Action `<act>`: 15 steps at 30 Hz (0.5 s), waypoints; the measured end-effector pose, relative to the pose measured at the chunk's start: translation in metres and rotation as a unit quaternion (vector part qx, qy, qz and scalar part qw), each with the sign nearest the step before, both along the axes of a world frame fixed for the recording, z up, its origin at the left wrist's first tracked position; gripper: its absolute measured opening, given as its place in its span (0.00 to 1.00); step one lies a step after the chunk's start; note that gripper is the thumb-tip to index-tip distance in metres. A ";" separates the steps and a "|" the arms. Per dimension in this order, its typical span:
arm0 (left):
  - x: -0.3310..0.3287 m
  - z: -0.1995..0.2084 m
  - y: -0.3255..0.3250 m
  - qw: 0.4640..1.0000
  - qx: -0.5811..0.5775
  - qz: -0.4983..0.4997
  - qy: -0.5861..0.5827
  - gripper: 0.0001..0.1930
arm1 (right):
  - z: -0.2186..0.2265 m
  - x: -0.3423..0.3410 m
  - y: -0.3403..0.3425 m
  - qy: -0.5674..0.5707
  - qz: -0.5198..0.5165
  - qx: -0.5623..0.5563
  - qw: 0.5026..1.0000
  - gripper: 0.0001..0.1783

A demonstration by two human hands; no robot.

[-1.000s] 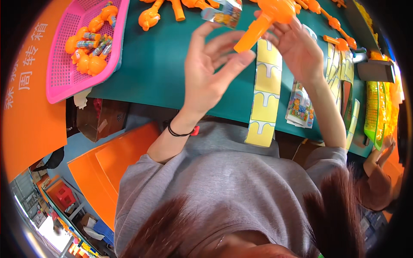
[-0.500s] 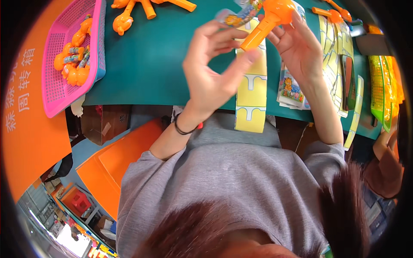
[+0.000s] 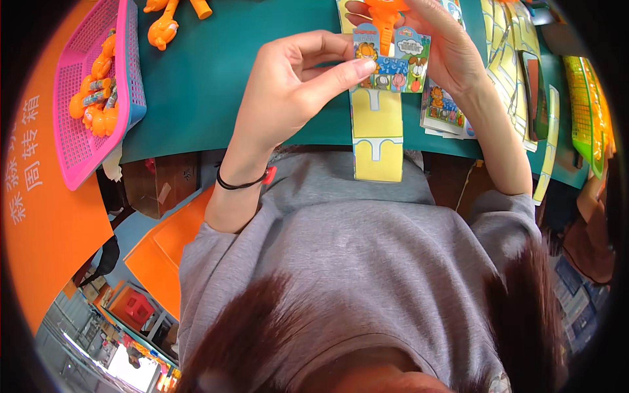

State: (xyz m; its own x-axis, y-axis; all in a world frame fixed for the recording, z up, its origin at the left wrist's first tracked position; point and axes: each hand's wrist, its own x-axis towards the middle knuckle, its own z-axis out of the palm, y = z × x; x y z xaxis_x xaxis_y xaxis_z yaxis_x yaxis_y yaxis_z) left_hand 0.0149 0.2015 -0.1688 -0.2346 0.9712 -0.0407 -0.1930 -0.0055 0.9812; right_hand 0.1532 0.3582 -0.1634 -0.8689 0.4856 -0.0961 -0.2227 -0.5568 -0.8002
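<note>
At the far middle of the green table (image 3: pixel 196 98), my left hand (image 3: pixel 282 85) pinches the left edge of a colourful cartoon sticker (image 3: pixel 398 69) between thumb and fingers. The sticker lies spread across the handle of an orange toy figure (image 3: pixel 386 19), whose top is cut off by the upper edge. My right hand (image 3: pixel 455 56) grips this toy from the right, with some fingers showing behind it. Beneath both hands runs a yellow backing strip (image 3: pixel 378 157), its near end hanging over the table edge above my lap.
At left stands a pink basket (image 3: pixel 134 78) holding several orange toys, with more toys (image 3: pixel 162 33) beside it. Right of my hands lie a stack of printed stickers (image 3: pixel 442 111) and yellow strips (image 3: pixel 498 72). A green basket (image 3: pixel 595 147) and another person's arm (image 3: pixel 591 200) are farther right.
My left hand has brought the sticker down in front of the toy's handle and turned its printed side into view. The toy and right hand have shifted up and slightly left.
</note>
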 end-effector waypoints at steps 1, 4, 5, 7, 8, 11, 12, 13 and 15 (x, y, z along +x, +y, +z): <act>0.000 -0.002 0.001 1.000 -0.003 0.003 0.005 0.09 | 0.002 -0.001 -0.001 -0.011 0.005 -0.001 1.000 0.30; -0.003 -0.005 0.004 1.000 0.009 0.005 0.027 0.09 | 0.004 -0.001 -0.003 -0.027 0.010 0.004 1.000 0.31; -0.004 -0.005 0.005 1.000 0.007 0.005 0.026 0.09 | 0.004 -0.001 -0.004 -0.031 0.011 0.012 0.999 0.31; -0.007 -0.005 0.006 0.999 0.005 -0.012 0.040 0.09 | 0.001 -0.001 -0.003 -0.027 0.018 0.006 0.999 0.31; -0.007 -0.004 0.006 0.999 0.004 -0.012 0.040 0.09 | 0.000 0.000 -0.003 -0.022 0.026 0.001 0.999 0.31; -0.006 -0.004 0.005 0.998 -0.021 -0.027 0.055 0.09 | 0.000 -0.001 -0.004 -0.032 0.022 0.005 0.999 0.30; -0.006 -0.005 0.006 0.998 -0.026 -0.024 0.058 0.09 | 0.000 -0.002 -0.005 -0.032 0.022 0.004 0.999 0.30; -0.006 -0.006 0.006 0.997 -0.031 -0.021 0.061 0.09 | -0.001 -0.004 -0.006 -0.048 0.011 -0.001 0.999 0.30; -0.008 -0.011 0.007 0.997 -0.039 -0.021 0.059 0.09 | -0.007 -0.005 -0.007 -0.065 -0.002 -0.008 0.998 0.29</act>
State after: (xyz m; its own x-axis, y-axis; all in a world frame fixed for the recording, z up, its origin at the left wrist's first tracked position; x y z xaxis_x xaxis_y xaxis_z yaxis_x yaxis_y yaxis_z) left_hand 0.0073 0.2088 -0.1794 -0.2017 0.9753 -0.0899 -0.0737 0.0764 0.9943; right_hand 0.1482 0.3510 -0.1701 -0.8466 0.4867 -0.2152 -0.1206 -0.5695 -0.8131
